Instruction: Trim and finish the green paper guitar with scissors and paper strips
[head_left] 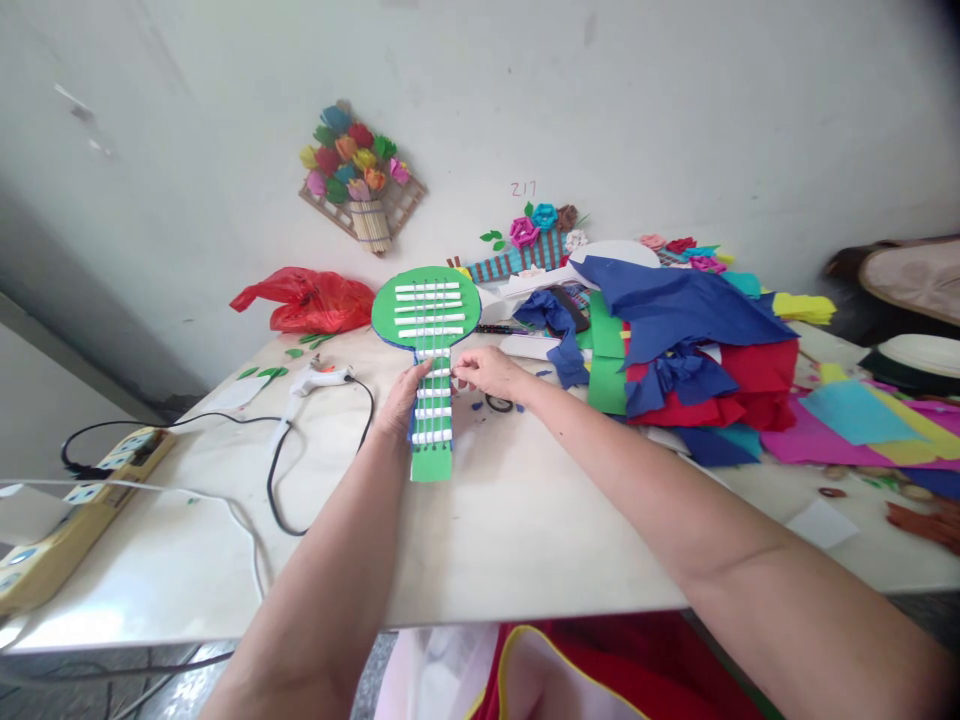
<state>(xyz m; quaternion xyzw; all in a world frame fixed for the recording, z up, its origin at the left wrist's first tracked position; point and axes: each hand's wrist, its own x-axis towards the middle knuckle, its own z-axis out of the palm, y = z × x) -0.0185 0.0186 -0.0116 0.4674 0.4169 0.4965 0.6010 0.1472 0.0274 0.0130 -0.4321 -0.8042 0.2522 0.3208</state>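
Note:
A green paper guitar with white rolled-paper bars and thin strings stands in front of me, its round head away from me and its neck toward me. My left hand grips the neck from the left side, the thumb lying over its front edge. At the neck's right edge is my right hand, its fingertips pinched together. Whatever lies between those fingertips is too small to make out. The back of the guitar is hidden.
A glue gun lies left, its black cable running to a power strip. A red plastic bag sits behind it. Crumpled blue paper and coloured sheets pile up on the right. A paper-flower decoration hangs on the wall.

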